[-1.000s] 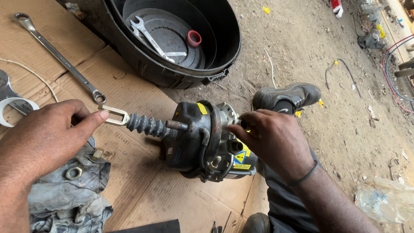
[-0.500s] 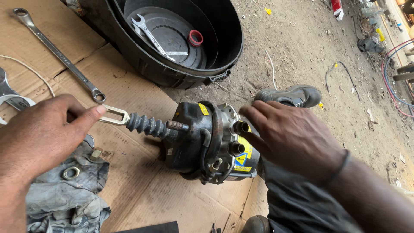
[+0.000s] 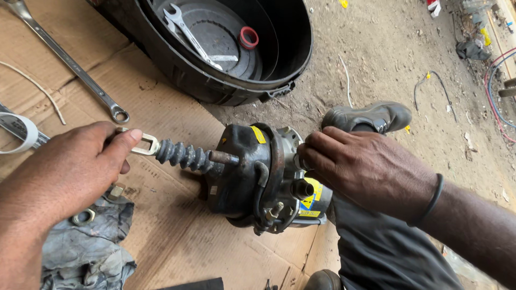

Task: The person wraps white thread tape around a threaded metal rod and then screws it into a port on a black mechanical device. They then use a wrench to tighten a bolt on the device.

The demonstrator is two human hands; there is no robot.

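A black metal brake chamber with yellow stickers lies on its side on flattened cardboard. A push rod with a ribbed rubber boot sticks out of it to the left and ends in a pale metal clevis. My left hand pinches that clevis between thumb and fingers. My right hand, with a black band on the wrist, is closed over the upper right end of the chamber, next to a round port.
A large black tub behind the chamber holds a spanner and a red ring. A long ring spanner lies on the cardboard at upper left. A grey rag is at lower left. My shoe rests on sandy ground.
My right hand has moved left from the chamber's side and closed over its upper right end. The left hand keeps its hold on the clevis.
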